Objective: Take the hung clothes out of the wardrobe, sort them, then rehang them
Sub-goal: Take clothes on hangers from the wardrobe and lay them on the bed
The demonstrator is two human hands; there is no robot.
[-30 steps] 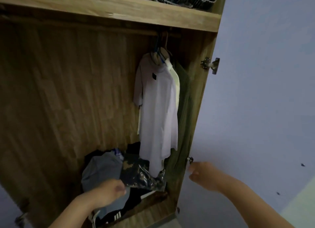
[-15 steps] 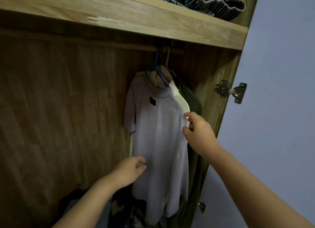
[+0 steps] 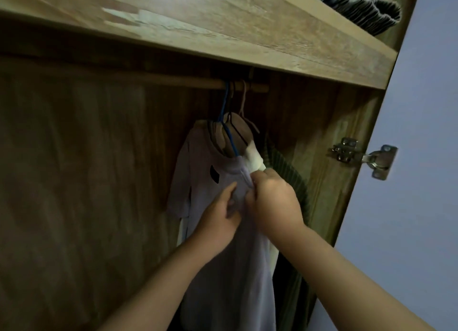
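right hand (image 3: 272, 202): yours, clenched on the tee's right edge, frame centre
left hand (image 3: 220, 216): fingers on the tee front, just beside the right; grip unclear
tee (image 3: 198, 182): pale lilac, hung on blue hanger (image 3: 226, 130)
rail (image 3: 173, 79): upper centre, hangers bunched at its right end
green garment (image 3: 295, 179): behind tee, right

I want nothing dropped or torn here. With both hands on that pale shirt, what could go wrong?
The right hand pinches the shirt itself, not its hanger; tugging may stretch it. The hooks crowd together on the rail, so the neighbouring green garment might come off too.
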